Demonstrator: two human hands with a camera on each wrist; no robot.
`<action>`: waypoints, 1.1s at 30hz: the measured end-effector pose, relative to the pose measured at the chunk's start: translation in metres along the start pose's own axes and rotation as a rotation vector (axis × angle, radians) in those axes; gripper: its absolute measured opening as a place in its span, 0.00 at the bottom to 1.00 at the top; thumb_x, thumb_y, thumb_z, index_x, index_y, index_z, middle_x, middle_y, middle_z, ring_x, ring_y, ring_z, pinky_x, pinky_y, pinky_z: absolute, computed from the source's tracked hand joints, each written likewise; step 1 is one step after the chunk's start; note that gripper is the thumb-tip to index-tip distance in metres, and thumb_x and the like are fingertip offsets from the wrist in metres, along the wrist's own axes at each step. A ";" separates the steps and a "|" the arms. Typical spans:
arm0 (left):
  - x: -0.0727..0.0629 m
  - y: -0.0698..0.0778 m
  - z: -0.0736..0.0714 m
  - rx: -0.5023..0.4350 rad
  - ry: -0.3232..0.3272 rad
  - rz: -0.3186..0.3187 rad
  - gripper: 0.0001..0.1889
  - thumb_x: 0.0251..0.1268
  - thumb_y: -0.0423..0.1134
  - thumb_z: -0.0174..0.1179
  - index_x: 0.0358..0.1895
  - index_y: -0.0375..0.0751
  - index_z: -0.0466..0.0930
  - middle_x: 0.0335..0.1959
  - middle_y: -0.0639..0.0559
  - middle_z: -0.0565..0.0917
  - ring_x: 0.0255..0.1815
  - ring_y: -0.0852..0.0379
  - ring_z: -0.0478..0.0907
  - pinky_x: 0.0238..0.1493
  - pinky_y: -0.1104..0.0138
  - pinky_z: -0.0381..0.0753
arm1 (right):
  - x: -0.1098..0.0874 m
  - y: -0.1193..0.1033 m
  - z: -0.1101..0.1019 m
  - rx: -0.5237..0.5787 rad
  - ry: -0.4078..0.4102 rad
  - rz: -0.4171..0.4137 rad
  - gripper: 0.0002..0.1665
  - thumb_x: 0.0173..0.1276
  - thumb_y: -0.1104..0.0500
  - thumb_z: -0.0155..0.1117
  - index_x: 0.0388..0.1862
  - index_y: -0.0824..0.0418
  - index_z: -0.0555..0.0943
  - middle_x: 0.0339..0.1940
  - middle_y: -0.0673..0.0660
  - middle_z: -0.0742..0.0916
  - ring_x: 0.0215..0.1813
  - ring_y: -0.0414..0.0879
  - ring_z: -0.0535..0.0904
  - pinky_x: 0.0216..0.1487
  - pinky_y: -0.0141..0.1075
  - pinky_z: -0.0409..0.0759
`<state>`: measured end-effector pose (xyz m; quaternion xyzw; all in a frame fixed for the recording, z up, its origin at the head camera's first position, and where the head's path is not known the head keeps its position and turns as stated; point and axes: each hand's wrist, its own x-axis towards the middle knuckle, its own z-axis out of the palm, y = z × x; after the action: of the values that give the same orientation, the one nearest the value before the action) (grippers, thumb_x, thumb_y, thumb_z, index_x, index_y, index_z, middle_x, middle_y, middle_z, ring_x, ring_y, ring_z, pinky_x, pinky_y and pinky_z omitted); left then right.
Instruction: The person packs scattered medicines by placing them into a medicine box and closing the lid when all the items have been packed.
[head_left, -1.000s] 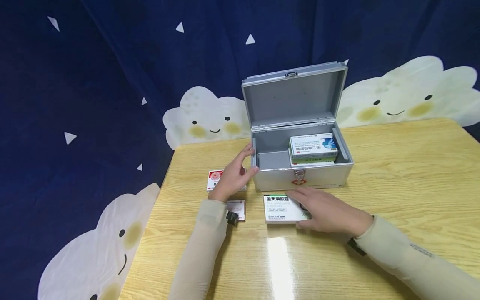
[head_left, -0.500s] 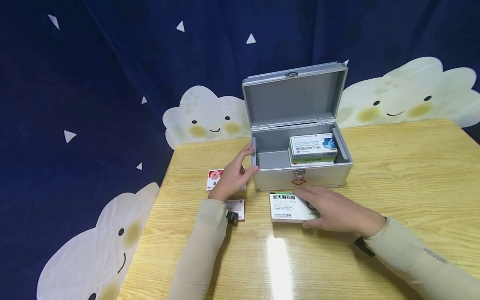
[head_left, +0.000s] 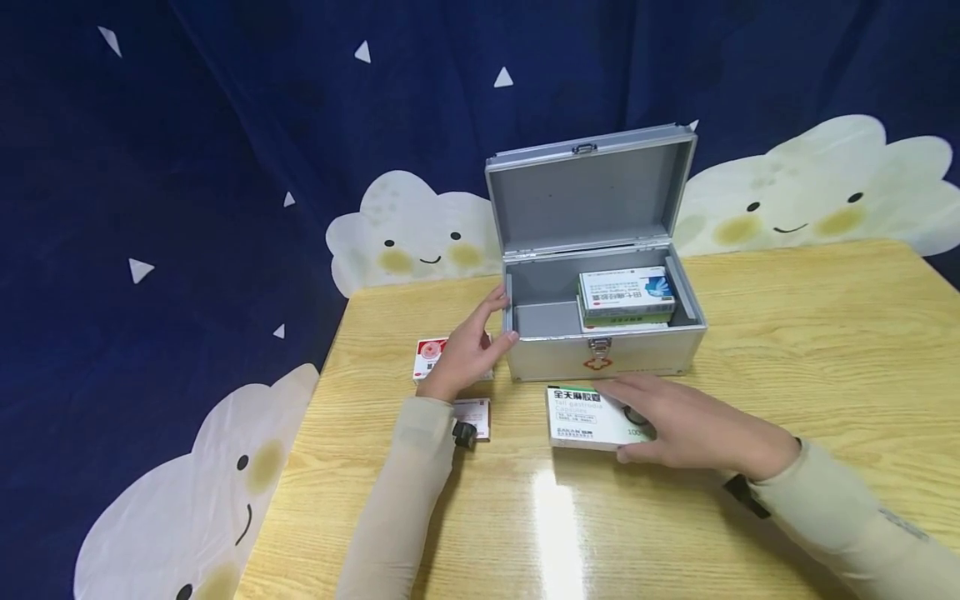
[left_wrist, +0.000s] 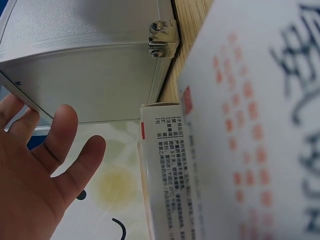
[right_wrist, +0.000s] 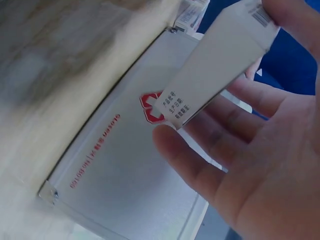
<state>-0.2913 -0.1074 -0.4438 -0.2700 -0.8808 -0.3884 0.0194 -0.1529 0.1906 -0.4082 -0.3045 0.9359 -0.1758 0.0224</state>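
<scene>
Head view: a silvery metal case (head_left: 551,358), box-shaped with smooth walls and a raised lid, stands centre-right on a glossy wood-grain table (head_left: 810,333). In its right half lies a stack (head_left: 626,292) of cardboard cartons. The left hand (head_left: 467,348) is at the case's left edge, fingers loosely spread. Below the case, the right hand (head_left: 693,425) holds a flat white carton (head_left: 581,425) by its right end. Left of centre, a red-and-white carton (head_left: 429,354) and a small carton (head_left: 474,417) lie partly hidden by the left arm. Compared with half a second ago, the right hand and white carton sit slightly farther right; the left hand, case and stack match.

Left wrist view: the left hand's fingers fan apart at lower left, beneath a ridged metal edge and shiny corner bracket (left_wrist: 163,38).

Right wrist view: the thumb and fingers pinch the smooth, straight-edged carton at upper right, before the case's red cross (right_wrist: 151,107).
</scene>
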 end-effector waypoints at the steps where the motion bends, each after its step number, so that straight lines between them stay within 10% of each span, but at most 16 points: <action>1: 0.000 0.000 0.000 0.000 0.001 0.001 0.33 0.70 0.55 0.54 0.75 0.51 0.61 0.80 0.69 0.54 0.22 0.59 0.69 0.28 0.69 0.74 | -0.001 0.000 -0.002 -0.004 0.004 -0.007 0.52 0.53 0.45 0.78 0.73 0.60 0.68 0.67 0.66 0.79 0.66 0.62 0.76 0.64 0.56 0.76; 33: 0.000 -0.001 0.000 -0.018 0.004 0.011 0.33 0.70 0.56 0.53 0.75 0.50 0.61 0.80 0.69 0.54 0.23 0.54 0.70 0.28 0.69 0.73 | -0.012 0.009 -0.052 -0.084 0.096 -0.034 0.48 0.54 0.47 0.78 0.72 0.58 0.70 0.65 0.62 0.80 0.63 0.57 0.78 0.57 0.53 0.81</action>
<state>-0.2918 -0.1082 -0.4443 -0.2742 -0.8758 -0.3967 0.0206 -0.1559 0.2204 -0.3631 -0.3123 0.9371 -0.1511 -0.0380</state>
